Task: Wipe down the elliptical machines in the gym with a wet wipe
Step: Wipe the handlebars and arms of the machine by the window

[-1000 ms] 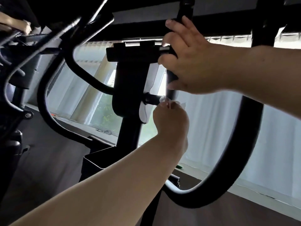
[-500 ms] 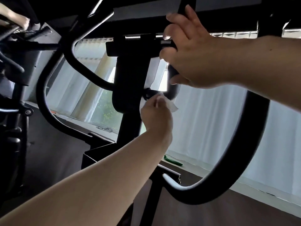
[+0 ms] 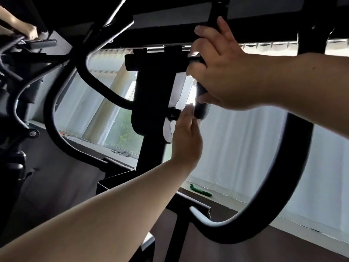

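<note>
The black elliptical machine (image 3: pixel 151 103) fills the view. Its big curved bar (image 3: pixel 279 186) loops down on the right. The right hand (image 3: pixel 226 76) is wrapped round the upright bar (image 3: pixel 200 110) beside the middle post. The left hand (image 3: pixel 186 135) reaches up and pinches the wet wipe (image 3: pixel 191 108) against a short black peg (image 3: pixel 175 115) on the post; only a pale bit of wipe shows at the fingertips
</note>
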The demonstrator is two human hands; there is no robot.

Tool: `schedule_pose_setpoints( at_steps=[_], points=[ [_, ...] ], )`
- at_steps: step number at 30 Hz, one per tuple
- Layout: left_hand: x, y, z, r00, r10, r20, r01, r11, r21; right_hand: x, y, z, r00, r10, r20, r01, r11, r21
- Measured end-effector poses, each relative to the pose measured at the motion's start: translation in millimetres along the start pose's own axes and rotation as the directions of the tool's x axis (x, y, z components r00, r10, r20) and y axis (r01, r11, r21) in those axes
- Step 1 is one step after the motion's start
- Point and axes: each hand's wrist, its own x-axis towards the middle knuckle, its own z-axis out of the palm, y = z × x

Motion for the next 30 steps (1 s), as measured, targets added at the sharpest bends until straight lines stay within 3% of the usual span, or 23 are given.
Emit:
schedule_pose_setpoints(
  at_steps=[1,4,9,16,19,23,30],
  points=[
    [0,-4,-4,1.000,0.008,0.010,-0.008,1.000,0.002,0,0,0,1.000,0.004,0.003,-0.004,1.000,-0.001],
    [4,-17,-12,0.990,0.022,-0.141,-0.011,0.997,0.079,0,-2,0,1.000,-0.010,0.006,0.010,1.000,-0.009],
    [15,-22,-18,0.899,-0.210,-0.385,0.220,0.975,-0.019,1,-3,0,0.999,-0.030,-0.015,0.030,0.999,-0.026],
    [21,-30,6,0.945,-0.206,-0.256,0.211,0.977,-0.005,0,-3,2,0.999,-0.030,-0.039,0.028,0.999,-0.046],
    [23,-36,-9,0.904,-0.278,-0.325,0.312,0.948,0.059,1,-4,4,0.999,-0.027,-0.047,0.025,0.999,-0.048],
    [34,-34,-16,0.924,-0.162,-0.347,0.207,0.973,0.099,0,-5,6,0.999,-0.012,-0.051,0.009,0.999,-0.045],
    [29,-35,-15,0.921,-0.161,-0.354,0.257,0.935,0.243,-1,-8,6,0.999,-0.005,-0.045,0.003,1.000,-0.031]
  ],
)
